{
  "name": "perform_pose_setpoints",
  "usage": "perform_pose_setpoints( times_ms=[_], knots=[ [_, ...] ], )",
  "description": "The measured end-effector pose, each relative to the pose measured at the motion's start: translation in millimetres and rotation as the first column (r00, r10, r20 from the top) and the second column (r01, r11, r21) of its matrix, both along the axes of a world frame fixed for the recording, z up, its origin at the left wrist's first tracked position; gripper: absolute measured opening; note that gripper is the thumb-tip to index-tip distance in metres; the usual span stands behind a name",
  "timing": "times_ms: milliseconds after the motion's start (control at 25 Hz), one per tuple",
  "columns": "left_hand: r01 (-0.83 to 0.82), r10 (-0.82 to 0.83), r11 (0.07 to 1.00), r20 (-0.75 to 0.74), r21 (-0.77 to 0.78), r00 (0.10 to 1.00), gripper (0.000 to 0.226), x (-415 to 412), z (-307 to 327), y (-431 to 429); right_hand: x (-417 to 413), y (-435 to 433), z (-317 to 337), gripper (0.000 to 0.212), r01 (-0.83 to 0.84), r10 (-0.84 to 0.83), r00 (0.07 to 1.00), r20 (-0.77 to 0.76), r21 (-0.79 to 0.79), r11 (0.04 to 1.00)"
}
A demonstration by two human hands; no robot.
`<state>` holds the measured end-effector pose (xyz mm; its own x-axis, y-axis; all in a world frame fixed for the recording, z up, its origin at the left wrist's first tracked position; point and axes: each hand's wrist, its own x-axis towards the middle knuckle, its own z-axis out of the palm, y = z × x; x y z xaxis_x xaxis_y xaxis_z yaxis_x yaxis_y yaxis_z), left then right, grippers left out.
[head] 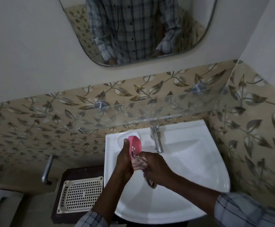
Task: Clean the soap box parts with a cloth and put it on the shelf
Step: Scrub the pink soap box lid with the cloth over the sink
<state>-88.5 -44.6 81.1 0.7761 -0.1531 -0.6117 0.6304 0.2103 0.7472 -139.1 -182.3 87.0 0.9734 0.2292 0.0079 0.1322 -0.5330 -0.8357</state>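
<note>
Mid-wipe: left hand (pixel 124 158) grips pink soap box part (pixel 134 145), right hand (pixel 154 169) fingers clutch cloth (pixel 139 163) against it. Glass shelf (pixel 150 110) bare; placing left.

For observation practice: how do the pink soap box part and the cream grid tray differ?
The pink soap box part is small and oval, held on edge by the left hand. The cream grid tray is larger and rectangular, lying flat with no hand on it. Both are perforated.
</note>
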Motion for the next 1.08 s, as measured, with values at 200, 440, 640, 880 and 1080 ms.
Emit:
perform_pose_setpoints(
  times_ms=[200,440,640,880,1080],
  knots=[
    [0.116,-0.158,0.986,0.440,0.120,0.884,0.052,-12,-10,1,33,-3,43,0.012,0.638,-0.043,0.692,-0.721,0.583,0.503],
    [-0.093,0.129,0.883,0.046,-0.459,0.991,0.081,4,-1,14,34,-38,49,0.017,0.699,-0.264,0.705,-0.658,0.582,0.416],
    [-0.128,0.077,0.818,-0.113,-0.561,0.991,0.079,6,5,7,36,-34,47,0.041,0.346,-0.362,0.931,0.046,0.204,0.916],
    [-0.065,-0.020,0.833,-0.147,-0.549,0.989,0.083,8,1,4,12,-16,23,0.053,-0.151,0.273,0.777,0.567,-0.253,0.956],
    [-0.053,0.045,0.778,-0.029,-0.626,0.999,0.096,-3,-14,7,31,-53,40,0.040,0.198,-0.170,0.941,0.293,-0.065,0.978]
  ],
)
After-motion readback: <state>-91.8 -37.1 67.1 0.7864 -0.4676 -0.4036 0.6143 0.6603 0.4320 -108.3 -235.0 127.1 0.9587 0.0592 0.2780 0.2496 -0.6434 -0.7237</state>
